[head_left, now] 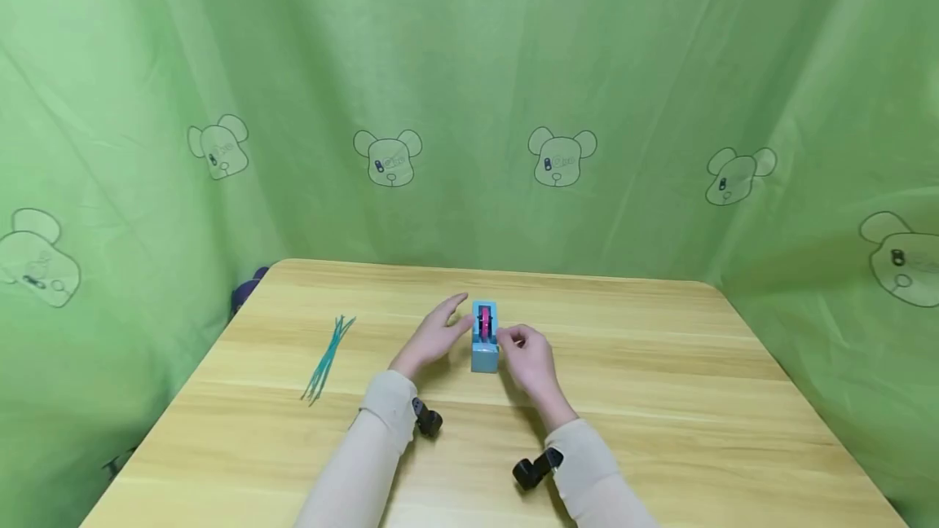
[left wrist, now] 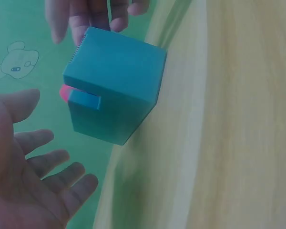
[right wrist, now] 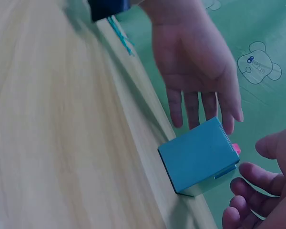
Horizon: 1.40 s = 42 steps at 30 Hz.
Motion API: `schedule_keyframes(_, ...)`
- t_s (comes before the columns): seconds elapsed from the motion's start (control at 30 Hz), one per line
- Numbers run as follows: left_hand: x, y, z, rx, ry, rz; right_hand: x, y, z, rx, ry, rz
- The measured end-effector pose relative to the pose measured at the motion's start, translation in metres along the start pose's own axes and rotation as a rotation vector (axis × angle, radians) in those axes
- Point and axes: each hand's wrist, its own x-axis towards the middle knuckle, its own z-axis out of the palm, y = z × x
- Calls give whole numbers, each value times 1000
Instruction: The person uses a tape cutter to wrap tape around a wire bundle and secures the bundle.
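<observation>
A blue tape dispenser (head_left: 484, 358) stands upright on the table between my two hands, its serrated edge toward me. Inside it sits a pink tape core (head_left: 485, 321). On its left, my left hand (head_left: 433, 339) has fingers spread and relaxed, with the thumb close to the dispenser's side. My right hand (head_left: 530, 358) is at the other side, fingers loosely bent. In the right wrist view, the right thumb and index fingertip stand apart beside the dispenser (right wrist: 200, 155), with nothing visible between them. Whether any fingertip touches the dispenser I cannot tell.
Several thin teal strips (head_left: 328, 361), resembling cable ties, lie in a loose bundle on the left of the wooden table (head_left: 660, 365). A green curtain (head_left: 469, 218) with bear-head prints hangs behind and at both sides. Something purple (head_left: 245, 292) shows past the table's left edge.
</observation>
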Motion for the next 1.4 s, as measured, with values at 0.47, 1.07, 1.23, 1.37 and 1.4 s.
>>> schedule_keyframes(0.47, 5, -8, 3, -113, -26, -1, -1, 0, 11, 72, -81, 64)
schedule_keyframes(1.07, 9, -17, 14, -232, -109, -23, -3, 7, 12, 217, -116, 153)
schedule_keyframes(1.23, 9, -19, 17, -269, -91, -24, -5, 8, 14, 252, -112, 140)
schedule_keyframes(1.37, 11, -20, 21, -346, -83, -25, -5, 11, 17, 308, -85, 124)
schedule_keyframes(1.4, 12, -20, 22, -364, -82, -21, -4, 11, 18, 323, -76, 121)
